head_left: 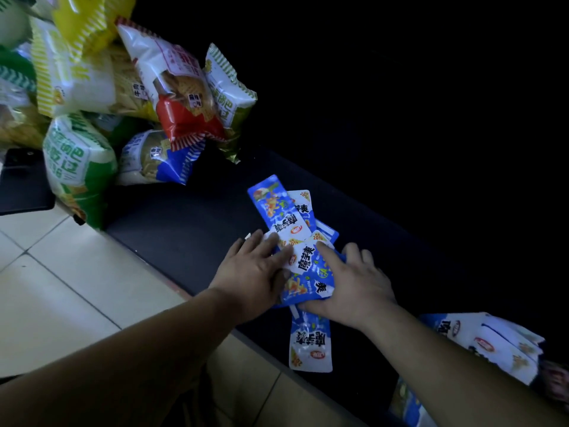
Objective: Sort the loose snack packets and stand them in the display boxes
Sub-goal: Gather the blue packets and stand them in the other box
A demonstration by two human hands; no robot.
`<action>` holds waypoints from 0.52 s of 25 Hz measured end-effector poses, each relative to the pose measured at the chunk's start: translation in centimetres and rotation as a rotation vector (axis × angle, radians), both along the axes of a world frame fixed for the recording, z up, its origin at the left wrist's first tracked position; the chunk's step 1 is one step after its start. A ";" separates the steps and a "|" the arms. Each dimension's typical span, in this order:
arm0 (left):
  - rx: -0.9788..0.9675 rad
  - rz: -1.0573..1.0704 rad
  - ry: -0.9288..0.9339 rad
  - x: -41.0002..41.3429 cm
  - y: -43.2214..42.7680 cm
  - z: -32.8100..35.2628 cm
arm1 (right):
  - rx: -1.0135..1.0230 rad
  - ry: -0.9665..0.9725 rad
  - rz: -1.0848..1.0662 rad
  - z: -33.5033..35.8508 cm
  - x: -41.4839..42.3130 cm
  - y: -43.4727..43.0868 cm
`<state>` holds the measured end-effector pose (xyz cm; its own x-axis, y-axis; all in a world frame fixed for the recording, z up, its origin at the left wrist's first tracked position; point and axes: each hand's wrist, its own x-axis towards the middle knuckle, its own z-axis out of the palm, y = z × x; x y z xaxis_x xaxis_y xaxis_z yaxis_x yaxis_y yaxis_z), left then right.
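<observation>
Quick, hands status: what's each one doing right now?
Left hand: open, fingers flat on the blue packets.
Right hand: on the same packets; grip cannot be told.
</observation>
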<state>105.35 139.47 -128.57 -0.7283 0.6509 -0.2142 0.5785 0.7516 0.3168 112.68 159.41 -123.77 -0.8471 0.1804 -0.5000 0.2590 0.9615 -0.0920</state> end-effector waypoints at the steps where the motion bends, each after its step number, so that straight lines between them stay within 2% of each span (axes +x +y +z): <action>1: 0.013 -0.020 0.052 0.7 -0.3 0.0 | -0.008 -0.034 0.003 0.3 0.0 0.1; 4: 0.070 -0.066 0.193 3.3 -0.3 0.9 | -0.045 -0.155 0.044 1.4 0.4 0.6; 7: 0.121 -0.109 0.233 4.3 0.0 2.2 | -0.015 -0.164 0.077 1.8 2.0 0.4; 9: 0.086 -0.038 0.158 2.4 0.5 3.2 | 0.015 -0.108 0.095 1.5 2.5 0.1; 11: -0.075 0.060 -0.030 -0.9 0.9 3.7 | 0.007 -0.053 0.109 1.3 2.2 0.4; 13: -0.203 0.064 -0.170 -3.6 0.4 3.4 | -0.038 -0.028 0.088 1.1 1.5 0.4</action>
<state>101.74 139.85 -125.16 -0.7094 0.5358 -0.4580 0.4789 0.8431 0.2446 114.19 159.79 -122.63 -0.8447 0.0858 -0.5284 0.1763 0.9766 -0.1233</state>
